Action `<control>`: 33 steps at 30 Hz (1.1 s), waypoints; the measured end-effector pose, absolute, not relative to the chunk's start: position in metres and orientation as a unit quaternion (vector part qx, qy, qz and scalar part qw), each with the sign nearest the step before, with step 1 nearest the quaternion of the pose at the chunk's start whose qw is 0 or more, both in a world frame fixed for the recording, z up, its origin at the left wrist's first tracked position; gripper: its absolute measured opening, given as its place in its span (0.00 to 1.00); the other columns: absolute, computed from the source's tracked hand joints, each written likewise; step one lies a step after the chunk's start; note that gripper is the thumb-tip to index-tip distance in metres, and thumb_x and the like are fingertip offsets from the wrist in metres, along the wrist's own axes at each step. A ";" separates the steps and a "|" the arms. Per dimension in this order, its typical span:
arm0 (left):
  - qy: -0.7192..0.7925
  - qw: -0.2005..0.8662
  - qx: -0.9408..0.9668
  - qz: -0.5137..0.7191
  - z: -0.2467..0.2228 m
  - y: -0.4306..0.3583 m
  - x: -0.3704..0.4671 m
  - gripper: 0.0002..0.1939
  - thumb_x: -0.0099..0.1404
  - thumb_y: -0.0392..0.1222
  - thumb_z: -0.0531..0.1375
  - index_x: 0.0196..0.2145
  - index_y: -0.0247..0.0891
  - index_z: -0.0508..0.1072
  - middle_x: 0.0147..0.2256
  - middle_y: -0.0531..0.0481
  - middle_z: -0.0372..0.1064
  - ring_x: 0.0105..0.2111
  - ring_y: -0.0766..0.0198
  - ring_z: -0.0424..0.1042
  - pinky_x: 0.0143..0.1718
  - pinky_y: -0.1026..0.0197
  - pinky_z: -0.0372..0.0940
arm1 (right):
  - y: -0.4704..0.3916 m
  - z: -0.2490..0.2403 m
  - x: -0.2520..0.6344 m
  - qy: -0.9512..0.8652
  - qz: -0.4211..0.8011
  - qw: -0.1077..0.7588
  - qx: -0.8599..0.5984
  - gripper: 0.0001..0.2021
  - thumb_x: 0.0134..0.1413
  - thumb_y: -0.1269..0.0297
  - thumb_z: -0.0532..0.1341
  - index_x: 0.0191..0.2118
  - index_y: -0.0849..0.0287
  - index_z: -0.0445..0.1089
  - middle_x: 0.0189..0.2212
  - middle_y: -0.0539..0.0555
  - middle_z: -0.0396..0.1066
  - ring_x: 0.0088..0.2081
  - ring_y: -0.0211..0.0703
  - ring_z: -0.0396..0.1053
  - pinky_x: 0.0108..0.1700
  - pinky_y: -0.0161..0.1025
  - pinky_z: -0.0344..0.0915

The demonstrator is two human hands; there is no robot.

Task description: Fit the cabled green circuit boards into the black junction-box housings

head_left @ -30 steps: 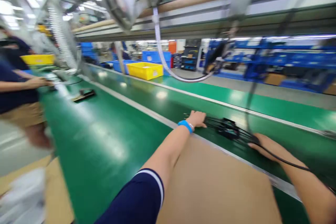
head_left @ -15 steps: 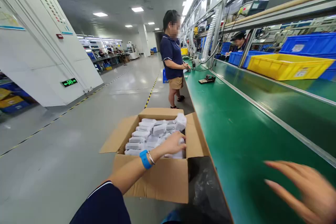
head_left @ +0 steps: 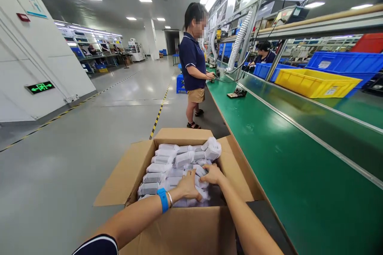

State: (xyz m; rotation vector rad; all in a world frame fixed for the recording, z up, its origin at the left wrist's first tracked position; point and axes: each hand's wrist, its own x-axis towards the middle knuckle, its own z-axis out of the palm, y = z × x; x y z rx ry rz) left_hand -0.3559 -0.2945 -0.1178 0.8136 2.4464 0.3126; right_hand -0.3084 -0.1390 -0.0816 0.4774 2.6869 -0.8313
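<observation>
– Since the earlier frame, my right hand (head_left: pixel 213 173) has gone from above the surface (head_left: pixel 287 167) at the lower right into the box (head_left: pixel 191 227), joining my left hand (head_left: pixel 188 186), which was there already.

– Where's the box exactly?

– Lower middle of the frame, flaps folded out, just beside the left edge of the surface.

– And the packets?

– All the packets (head_left: pixel 154 177) I can see are inside it: white-wrapped, stacked in rows on the left, looser toward the middle. One packet (head_left: pixel 213 150) sits higher than the rest, at the box's far right corner.

– How are your hands?

– Left one is palm down, fingers bent onto the packets near the middle. Right one is just beside it, thumb and fingers apart, down among packets too. Whether either has closed on one, I can't tell.

– Anything on your wrists?

– Blue band (head_left: pixel 163 200) and a bracelet (head_left: pixel 169 199) on my left.

– What else is around?

– A co-worker (head_left: pixel 194 63) in a dark shirt stands at the upper middle of the frame, hands over the far end of the surface. Nearer me on it lies a dark device (head_left: pixel 237 93). At the right there's a yellow bin (head_left: pixel 317 83), a blue bin (head_left: pixel 344 62) behind it.
</observation>
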 end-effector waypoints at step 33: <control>0.296 0.074 0.934 0.188 0.024 0.001 -0.018 0.23 0.56 0.35 0.59 0.50 0.41 0.67 0.52 0.44 0.64 0.53 0.52 0.61 0.54 0.52 0.59 | -0.045 0.003 0.238 0.764 -0.191 -0.265 0.556 0.12 0.55 0.57 0.57 0.44 0.54 0.68 0.45 0.55 0.68 0.45 0.45 0.68 0.43 0.41 0.67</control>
